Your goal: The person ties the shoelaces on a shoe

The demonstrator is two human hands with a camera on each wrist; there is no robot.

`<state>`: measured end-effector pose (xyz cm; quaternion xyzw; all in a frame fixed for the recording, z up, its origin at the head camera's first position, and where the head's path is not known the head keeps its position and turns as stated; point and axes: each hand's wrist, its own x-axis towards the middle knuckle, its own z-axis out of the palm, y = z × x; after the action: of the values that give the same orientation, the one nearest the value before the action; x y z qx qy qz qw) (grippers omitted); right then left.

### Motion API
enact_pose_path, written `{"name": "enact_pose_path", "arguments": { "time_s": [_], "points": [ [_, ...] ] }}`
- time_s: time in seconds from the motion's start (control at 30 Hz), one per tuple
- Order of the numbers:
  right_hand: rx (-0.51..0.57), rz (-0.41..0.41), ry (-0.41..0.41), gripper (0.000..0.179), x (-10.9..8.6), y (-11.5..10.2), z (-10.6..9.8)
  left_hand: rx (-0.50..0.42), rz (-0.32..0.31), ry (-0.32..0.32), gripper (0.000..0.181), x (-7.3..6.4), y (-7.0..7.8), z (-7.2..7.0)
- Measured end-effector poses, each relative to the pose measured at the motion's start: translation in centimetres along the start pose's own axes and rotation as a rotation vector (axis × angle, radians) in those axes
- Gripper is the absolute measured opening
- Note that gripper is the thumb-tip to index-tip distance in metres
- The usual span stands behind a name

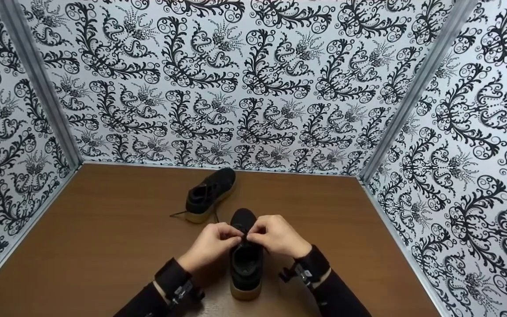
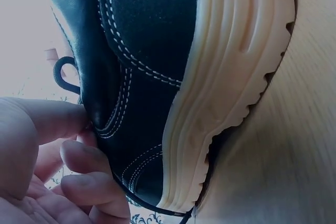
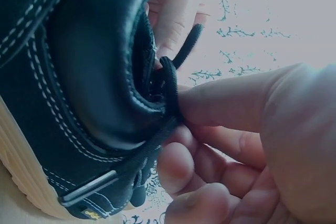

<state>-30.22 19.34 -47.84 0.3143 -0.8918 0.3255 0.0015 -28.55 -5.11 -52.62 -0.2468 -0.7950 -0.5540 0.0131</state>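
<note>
A black shoe (image 1: 246,284) with a tan sole stands upright between the two hands, its toe pointing away. My left hand (image 1: 213,242) pinches the shoelace at the top of the shoe's opening, thumb and forefinger meeting there. From the other side my right hand (image 1: 278,236) grips the lace between thumb and forefinger. Close up in the right wrist view, the black shoelace (image 3: 171,85) bends up in a loop at the right fingertips. A lace loop (image 2: 59,74) also rises above the left thumb in the left wrist view. The fingers partly hide the crossing of the laces.
A second black shoe (image 1: 211,193) lies farther back, left of the first, its loose lace (image 1: 178,214) trailing on the brown table (image 1: 104,229). Patterned black-and-white panels (image 1: 209,88) with grey corner posts enclose the table at the back and sides.
</note>
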Motion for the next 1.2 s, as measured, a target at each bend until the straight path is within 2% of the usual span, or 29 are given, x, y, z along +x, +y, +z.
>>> {"name": "enact_pose_path", "arguments": {
  "time_s": [0.33,0.6,0.87,1.03,1.2],
  "points": [
    [0.041,0.088,-0.011,0.004,-0.13,-0.46,-0.3,-0.031,-0.025,0.006,0.012,-0.07,0.14,0.1],
    [0.042,0.064,0.005,0.007,-0.09,-0.33,-0.18,-0.046,-0.049,-0.004,0.014,0.02,0.18,0.18],
    [0.045,0.048,0.014,0.006,0.05,-0.14,-0.05,-0.088,-0.073,0.019,0.013,0.03,0.07,0.41],
    [0.038,0.047,0.015,0.007,0.02,-0.07,-0.06,-0.085,-0.046,0.013,0.013,0.15,-0.04,0.6],
    [0.03,0.036,0.019,0.007,0.01,-0.07,-0.12,-0.008,0.025,0.019,0.015,0.14,-0.25,0.8]
  ]
}}
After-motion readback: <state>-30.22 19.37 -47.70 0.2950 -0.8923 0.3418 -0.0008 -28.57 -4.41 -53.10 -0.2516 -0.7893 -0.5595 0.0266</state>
